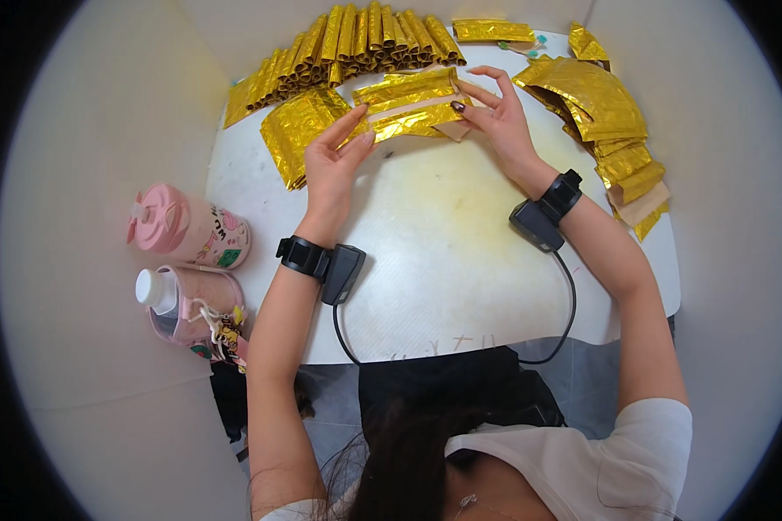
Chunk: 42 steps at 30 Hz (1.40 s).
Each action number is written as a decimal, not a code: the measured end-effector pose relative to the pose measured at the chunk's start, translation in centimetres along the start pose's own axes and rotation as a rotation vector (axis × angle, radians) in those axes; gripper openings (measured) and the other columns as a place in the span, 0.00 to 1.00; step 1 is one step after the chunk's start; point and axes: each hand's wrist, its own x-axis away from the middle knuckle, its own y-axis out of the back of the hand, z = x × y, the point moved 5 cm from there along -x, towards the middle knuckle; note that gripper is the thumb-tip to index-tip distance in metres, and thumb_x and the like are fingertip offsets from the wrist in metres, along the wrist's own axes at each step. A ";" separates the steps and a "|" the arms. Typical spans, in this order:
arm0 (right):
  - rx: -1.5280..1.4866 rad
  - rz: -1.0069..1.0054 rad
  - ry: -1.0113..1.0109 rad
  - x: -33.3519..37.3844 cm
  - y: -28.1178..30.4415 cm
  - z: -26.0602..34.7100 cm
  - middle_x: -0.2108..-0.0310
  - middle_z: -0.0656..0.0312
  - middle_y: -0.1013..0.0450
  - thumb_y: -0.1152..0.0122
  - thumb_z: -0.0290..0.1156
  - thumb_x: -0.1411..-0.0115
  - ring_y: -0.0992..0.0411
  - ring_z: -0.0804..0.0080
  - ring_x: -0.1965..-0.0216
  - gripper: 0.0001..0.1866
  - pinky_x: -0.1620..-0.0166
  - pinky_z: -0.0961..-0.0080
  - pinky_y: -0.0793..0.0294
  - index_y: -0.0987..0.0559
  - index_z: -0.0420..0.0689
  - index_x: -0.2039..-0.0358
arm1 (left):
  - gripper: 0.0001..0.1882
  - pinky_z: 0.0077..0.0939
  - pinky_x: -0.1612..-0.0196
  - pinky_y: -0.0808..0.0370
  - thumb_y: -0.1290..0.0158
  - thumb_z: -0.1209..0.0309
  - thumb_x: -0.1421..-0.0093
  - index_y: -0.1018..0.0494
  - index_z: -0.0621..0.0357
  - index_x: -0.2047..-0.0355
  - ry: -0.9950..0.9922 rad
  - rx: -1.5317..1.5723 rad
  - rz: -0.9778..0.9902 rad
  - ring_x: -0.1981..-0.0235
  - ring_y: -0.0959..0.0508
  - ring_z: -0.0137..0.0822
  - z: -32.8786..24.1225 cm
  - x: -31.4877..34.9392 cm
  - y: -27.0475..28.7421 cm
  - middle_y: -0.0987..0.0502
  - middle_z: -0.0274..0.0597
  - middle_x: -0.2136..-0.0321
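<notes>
Between my two hands, just above the far part of the white table, is a gold foil sheet (411, 98) with a pale strip along its length. My left hand (334, 154) pinches its left end between thumb and fingers. At the right end, my right hand (501, 117) holds the edge with thumb and index finger, other fingers raised. Beside my left hand lies a stack of flat gold foil sheets (300, 130). Behind the held sheet, many rolled gold foil tubes (347, 43) are piled in an arc.
Overlapping gold foil sheets (604, 104) spread along the table's right side. One folded gold piece (493, 31) lies at the back near small green-tipped bits (537, 43). At the left edge stand a pink lidded cup (191, 224) and a pink bottle holder (204, 300). Pale walls enclose the white table (443, 260).
</notes>
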 end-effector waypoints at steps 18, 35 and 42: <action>-0.222 -0.206 -0.097 1.0 0.7 -1.4 0.58 0.62 0.25 0.42 0.25 0.42 0.28 0.77 0.57 0.11 0.53 0.81 0.28 0.22 0.38 0.58 | 0.27 0.23 0.48 0.30 0.43 0.81 0.47 0.34 0.64 0.45 0.030 0.080 -0.111 0.47 0.31 0.30 0.8 1.7 -2.1 0.33 0.50 0.46; -0.009 -0.063 -0.035 0.4 0.2 -1.5 0.59 0.55 0.25 0.47 0.20 0.40 0.26 0.76 0.60 0.15 0.58 0.82 0.25 0.31 0.46 0.52 | 0.18 0.22 0.54 0.26 0.43 0.77 0.44 0.27 0.62 0.52 0.011 0.052 -0.167 0.58 0.24 0.26 0.7 1.0 -0.6 0.25 0.40 0.54; 0.166 0.036 -0.004 0.5 -0.7 -0.7 0.59 0.58 0.25 0.47 0.22 0.40 0.27 0.78 0.59 0.13 0.56 0.82 0.27 0.29 0.43 0.53 | 0.17 0.17 0.62 0.25 0.42 0.77 0.44 0.26 0.65 0.54 -0.102 0.044 -0.251 0.65 0.23 0.24 0.4 0.9 -0.1 0.22 0.41 0.60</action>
